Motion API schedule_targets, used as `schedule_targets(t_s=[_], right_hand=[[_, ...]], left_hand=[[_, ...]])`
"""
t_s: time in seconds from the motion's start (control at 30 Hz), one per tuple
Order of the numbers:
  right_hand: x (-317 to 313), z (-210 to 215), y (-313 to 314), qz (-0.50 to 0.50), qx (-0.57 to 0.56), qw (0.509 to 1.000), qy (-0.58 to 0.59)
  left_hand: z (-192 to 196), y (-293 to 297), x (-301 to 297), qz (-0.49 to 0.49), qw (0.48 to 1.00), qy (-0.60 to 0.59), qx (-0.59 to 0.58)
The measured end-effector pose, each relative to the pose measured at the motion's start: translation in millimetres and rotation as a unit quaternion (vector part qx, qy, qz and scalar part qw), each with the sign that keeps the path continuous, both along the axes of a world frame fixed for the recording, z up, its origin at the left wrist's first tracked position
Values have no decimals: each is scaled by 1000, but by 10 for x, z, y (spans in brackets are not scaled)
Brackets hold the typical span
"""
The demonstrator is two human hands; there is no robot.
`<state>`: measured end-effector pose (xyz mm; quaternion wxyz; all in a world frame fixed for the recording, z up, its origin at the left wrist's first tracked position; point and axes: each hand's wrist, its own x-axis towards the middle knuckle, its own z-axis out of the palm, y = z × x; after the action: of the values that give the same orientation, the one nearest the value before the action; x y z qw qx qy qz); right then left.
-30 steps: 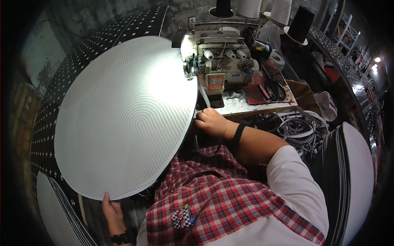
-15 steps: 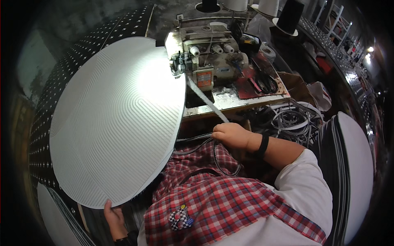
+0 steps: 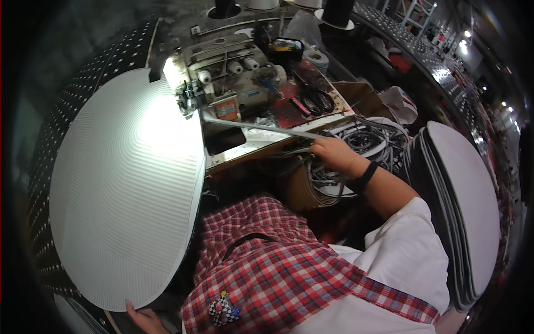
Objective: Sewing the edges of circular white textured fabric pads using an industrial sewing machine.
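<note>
A large pale oval mat [image 3: 122, 222] with ridged curved lines lies at the left, its upper right edge at the working end of a sewing machine [image 3: 233, 83]. My left hand [image 3: 146, 321] holds the mat's near edge, thumb on top and the other fingers mostly hidden. From the machine a narrow grey strip [image 3: 267, 129] runs taut to the right. My right hand [image 3: 336, 157] is closed around its far end, above a round container of coiled strips.
Scissors [image 3: 316, 101] rest on a red board beside the machine. Tangled grey and white strips [image 3: 364, 142] fill the container [image 3: 303, 186]. A stack of oval mats [image 3: 461, 206] stands at the right. Thread cones [image 3: 337, 14] stand behind the machine.
My right hand has moved right and away with the strip, which now runs flatter from the machine to the hand. The view has shifted, so the machine and mat appear further left.
</note>
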<state>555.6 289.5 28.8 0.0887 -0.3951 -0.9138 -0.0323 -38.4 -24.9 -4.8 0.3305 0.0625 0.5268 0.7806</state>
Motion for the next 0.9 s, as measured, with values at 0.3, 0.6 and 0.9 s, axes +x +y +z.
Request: schedule_targets(t_s=[0.3,0.6,0.9], right_hand=[[361,-311,23,-127,-15,992,7],[837,-620,141,-235,-10,972,-11],[1225,-750,245,-355,35,933,39]], left_hand=[[294,119,280,-13,999,18,40],[328,168,380,-66,997,40,-10],[314,281,400,-38,999,-3,-7]])
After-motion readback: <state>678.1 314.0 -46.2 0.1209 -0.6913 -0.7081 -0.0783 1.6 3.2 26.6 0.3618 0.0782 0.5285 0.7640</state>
